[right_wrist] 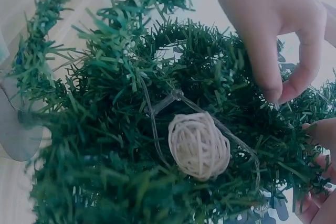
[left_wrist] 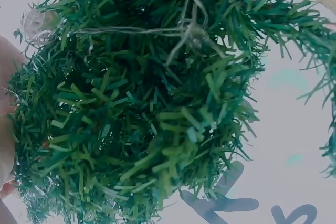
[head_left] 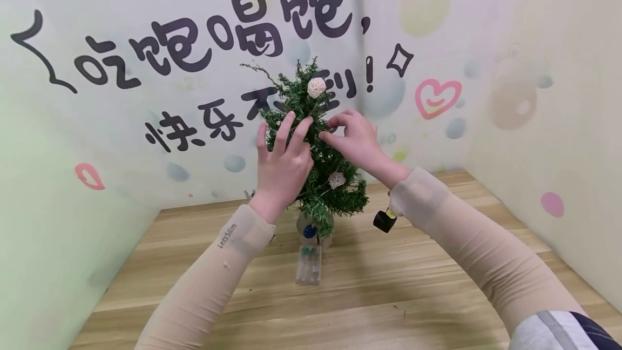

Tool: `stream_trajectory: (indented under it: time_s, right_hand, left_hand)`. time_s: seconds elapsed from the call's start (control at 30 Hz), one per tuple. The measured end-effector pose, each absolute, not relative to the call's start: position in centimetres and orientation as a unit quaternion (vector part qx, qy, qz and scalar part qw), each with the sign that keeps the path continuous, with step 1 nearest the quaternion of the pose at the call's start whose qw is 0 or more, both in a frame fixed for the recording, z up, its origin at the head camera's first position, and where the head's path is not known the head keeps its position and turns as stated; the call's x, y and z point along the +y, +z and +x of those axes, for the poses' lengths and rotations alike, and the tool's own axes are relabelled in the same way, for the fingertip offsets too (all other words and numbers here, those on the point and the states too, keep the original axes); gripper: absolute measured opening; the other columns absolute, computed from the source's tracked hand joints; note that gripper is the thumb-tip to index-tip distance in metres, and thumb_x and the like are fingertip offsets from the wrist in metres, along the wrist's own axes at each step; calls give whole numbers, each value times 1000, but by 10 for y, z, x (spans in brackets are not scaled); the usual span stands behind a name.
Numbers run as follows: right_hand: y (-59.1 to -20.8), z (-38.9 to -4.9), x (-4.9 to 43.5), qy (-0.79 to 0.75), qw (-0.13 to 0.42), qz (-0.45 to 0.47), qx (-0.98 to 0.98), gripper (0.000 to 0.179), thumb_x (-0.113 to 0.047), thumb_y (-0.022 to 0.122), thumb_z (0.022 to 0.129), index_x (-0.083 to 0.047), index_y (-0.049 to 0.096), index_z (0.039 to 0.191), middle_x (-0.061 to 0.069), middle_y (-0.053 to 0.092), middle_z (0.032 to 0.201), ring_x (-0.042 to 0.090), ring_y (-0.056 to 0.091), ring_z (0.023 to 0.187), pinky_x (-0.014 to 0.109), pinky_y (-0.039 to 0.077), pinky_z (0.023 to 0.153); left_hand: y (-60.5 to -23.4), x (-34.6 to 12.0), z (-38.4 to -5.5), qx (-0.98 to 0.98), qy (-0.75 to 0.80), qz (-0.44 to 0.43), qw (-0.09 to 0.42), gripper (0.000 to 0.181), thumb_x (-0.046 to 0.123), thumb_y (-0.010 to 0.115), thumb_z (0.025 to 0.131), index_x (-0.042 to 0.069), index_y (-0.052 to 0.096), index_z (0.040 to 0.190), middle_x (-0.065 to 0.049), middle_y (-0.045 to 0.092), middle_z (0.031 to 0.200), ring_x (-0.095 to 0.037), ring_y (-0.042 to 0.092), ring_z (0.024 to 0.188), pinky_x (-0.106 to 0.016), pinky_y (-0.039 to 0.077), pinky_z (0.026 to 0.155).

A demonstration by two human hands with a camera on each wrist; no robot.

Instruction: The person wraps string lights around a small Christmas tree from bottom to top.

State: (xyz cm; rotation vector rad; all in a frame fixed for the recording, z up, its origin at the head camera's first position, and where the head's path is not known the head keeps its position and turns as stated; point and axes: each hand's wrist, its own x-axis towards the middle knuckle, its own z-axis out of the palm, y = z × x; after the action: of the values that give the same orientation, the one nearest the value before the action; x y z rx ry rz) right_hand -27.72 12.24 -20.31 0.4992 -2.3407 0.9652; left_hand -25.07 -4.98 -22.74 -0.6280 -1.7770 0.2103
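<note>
A small artificial Christmas tree (head_left: 340, 199) stands in a pale pot, with a clear string of lights (right_wrist: 157, 145) wound through its branches. White woven balls hang on it, one ball (head_left: 317, 87) near the top and another ball (head_left: 336, 179) lower down. My left hand (head_left: 284, 163) is at the tree's front; in the right wrist view its thumb and forefinger pinch a thin clear strand at the branches. My right hand (head_left: 357, 139) reaches in from the right, fingers bent, thumb and forefinger at the upper branches. What lies between its fingertips is hidden by greenery.
A clear battery box (head_left: 309, 266) lies on the wooden tabletop (head_left: 252, 307) before the pot. A small black object (head_left: 384, 221) hangs under the right wrist. Printed walls (head_left: 73, 139) stand on the left, back and right.
</note>
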Motion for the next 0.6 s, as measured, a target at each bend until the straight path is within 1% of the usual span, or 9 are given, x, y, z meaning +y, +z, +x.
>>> stream_trajectory:
  time_s: [0.17, 0.37, 0.6]
  right_hand:
    - [-202, -276, 123, 362, 271, 187, -872, 29, -39, 64, 75, -14, 65, 91, -4, 53, 98, 15, 48, 74, 35, 31, 73]
    - [-202, -274, 121, 351, 265, 190, -878, 31, -41, 63, 75, -15, 65, 90, -4, 53, 96, 12, 47, 70, 31, 34, 68]
    - [-198, -271, 120, 329, 256, 185, -890, 35, -43, 60, 77, -13, 66, 93, -2, 53, 101, 12, 49, 71, 36, 33, 72]
  left_hand:
    - [-223, -45, -253, -766, 60, -268, 581, 20, 25, 53, 81, 12, 62, 68, -2, 42, 128, -25, 19, 128, -56, 12, 98]
    - [-218, -42, -256, -769, 36, -265, 580, 21, 26, 53, 81, 12, 64, 69, -4, 44, 126, -25, 21, 127, -55, 8, 99]
    - [-213, -40, -258, -772, 30, -261, 580, 19, 25, 52, 80, 12, 65, 72, -4, 43, 125, -25, 21, 127, -54, 5, 100]
